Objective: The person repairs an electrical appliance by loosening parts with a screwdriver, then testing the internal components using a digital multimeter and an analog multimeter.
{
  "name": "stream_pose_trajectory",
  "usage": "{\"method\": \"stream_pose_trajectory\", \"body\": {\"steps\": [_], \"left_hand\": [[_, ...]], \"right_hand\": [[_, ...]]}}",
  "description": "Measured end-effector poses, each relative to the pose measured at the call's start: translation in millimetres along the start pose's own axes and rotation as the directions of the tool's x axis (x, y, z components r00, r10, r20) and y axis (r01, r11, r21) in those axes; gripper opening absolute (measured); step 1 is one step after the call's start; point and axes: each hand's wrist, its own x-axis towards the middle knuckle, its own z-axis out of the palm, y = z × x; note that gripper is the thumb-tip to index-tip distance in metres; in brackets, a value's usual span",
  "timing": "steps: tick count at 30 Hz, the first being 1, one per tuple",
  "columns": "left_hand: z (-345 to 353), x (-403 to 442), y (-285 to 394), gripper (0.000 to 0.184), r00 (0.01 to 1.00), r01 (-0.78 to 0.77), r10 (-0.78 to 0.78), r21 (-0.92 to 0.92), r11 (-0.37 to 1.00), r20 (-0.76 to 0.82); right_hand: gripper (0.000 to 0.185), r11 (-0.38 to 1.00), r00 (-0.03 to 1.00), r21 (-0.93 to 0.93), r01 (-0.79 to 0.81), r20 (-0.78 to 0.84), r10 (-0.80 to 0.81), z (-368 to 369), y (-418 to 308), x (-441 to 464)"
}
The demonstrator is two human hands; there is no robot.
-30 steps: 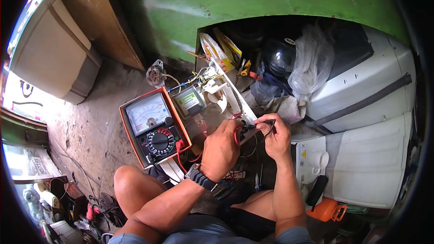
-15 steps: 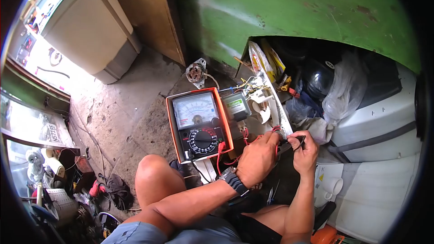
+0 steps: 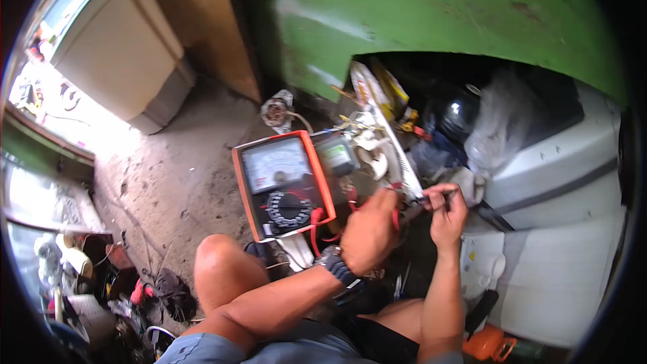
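Observation:
An analog multimeter (image 3: pixel 275 158) in an orange-edged case lies face up on the floor, with a red test lead (image 3: pixel 314 229) plugged into it. My left hand (image 3: pixel 371 232), with a watch on the wrist, is closed at the lower end of a white appliance panel (image 3: pixel 399 145); its fingertips are hidden and blurred. Red wire shows beside those fingers. My right hand (image 3: pixel 448 219) pinches a thin black test probe (image 3: pixel 426 200) at the panel's end. Between meter and panel sits a grey box with a green label (image 3: pixel 337 156).
A round motor-like part (image 3: pixel 276 113) lies on the concrete beyond the meter. Plastic bags (image 3: pixel 499 121) and dark items fill the opening under the green wall (image 3: pixel 431 7). White appliance casings (image 3: pixel 552 189) stand at right. Assorted parts (image 3: pixel 87 263) crowd the lower left.
The view has shifted slightly, and the picture is more blurred. My right hand has turned, so the black probe now lies nearly level towards the panel's end. My left hand has drawn slightly lower.

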Motion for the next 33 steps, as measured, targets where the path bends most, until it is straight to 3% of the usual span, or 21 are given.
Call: {"method": "stream_pose_trajectory", "body": {"steps": [1,4,11,21,24,31,33], "left_hand": [[1,-1,-1,0.019,1.000,0.004,-0.004,-0.013,1.000,-0.007],[-7,0,8,0.015,0.998,0.060,-0.060,-0.057,0.997,0.002],[-9,0,9,0.015,0.996,0.079,-0.076,-0.050,0.996,0.051],[-5,1,4,0.015,0.995,-0.026,0.022,0.040,0.999,0.092],[-3,1,4,0.015,0.995,-0.028,0.023,0.046,0.999,0.094],[1,-3,-3,0.023,0.997,-0.069,0.067,0.048,0.996,0.046],[-2,-3,1,0.026,0.996,-0.020,0.015,0.064,0.998,0.083]], "right_hand": [[0.020,0.992,1.000,0.129,0.004,-0.029,0.000,1,-1,2],[0.017,0.981,0.998,0.194,-0.002,-0.055,0.013,4,-2,3],[0.021,0.995,0.998,0.100,0.018,-0.057,-0.012,10,-2,5],[0.015,0.991,0.991,-0.017,0.134,-0.015,-0.135,9,-4,8],[0.011,0.976,0.986,-0.136,0.169,0.013,-0.169,8,-4,9],[0.018,0.989,0.993,-0.083,0.122,0.008,-0.122,11,-1,5],[0.019,0.981,0.990,-0.140,0.138,0.018,-0.136,12,-7,7]]}}
